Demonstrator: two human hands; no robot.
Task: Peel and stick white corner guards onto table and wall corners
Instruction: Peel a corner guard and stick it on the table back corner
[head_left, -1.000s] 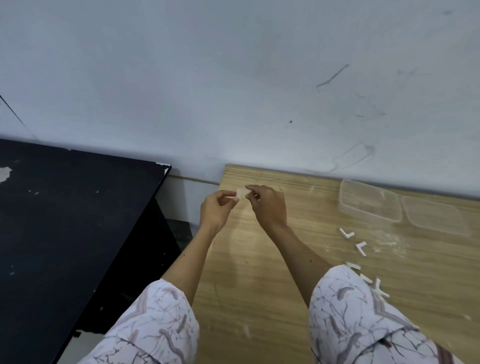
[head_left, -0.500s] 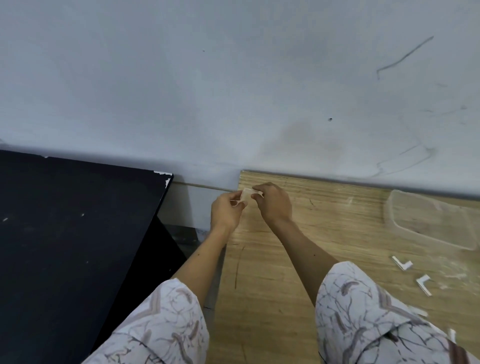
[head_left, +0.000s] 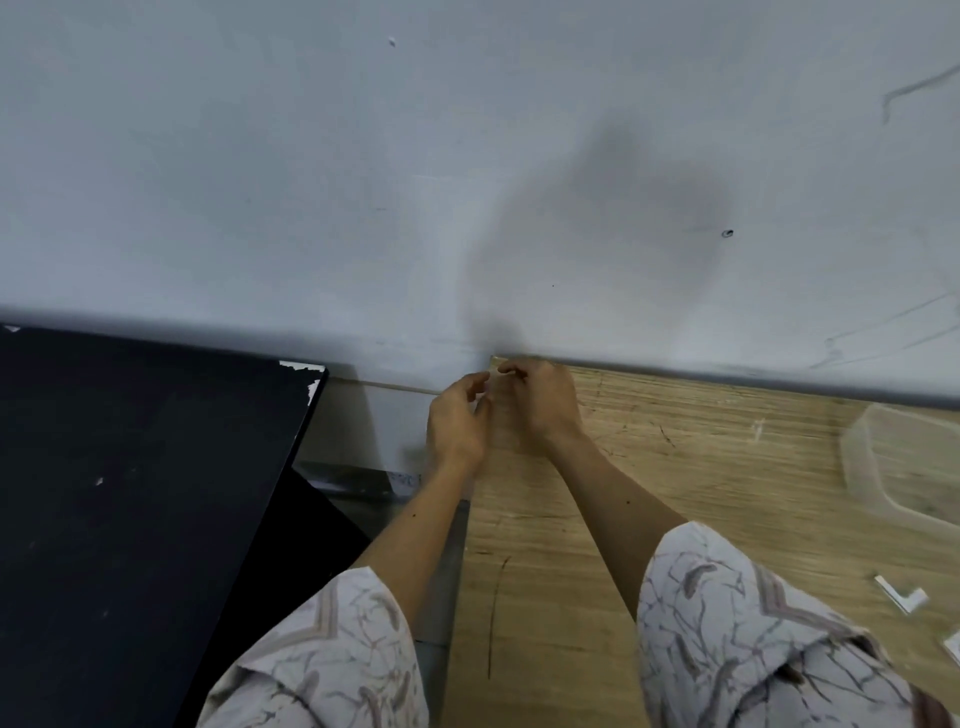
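hands (head_left: 501, 410) at table (head_left: 701, 493) corner, wall (head_left: 363, 182) behind

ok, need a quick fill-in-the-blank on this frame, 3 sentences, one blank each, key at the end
Both hands, left hand and right hand, meet at the far-left corner of the ____ table.
The table to its left is coloured ____.
A loose white corner guard lies on the wood near the ____ edge of the picture.

Missing words: wooden; black; right

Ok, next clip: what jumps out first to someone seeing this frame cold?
Two hands, the left hand and right hand, meet at the far left corner of the wooden table, right against the grey wall. A black table fills the left side.
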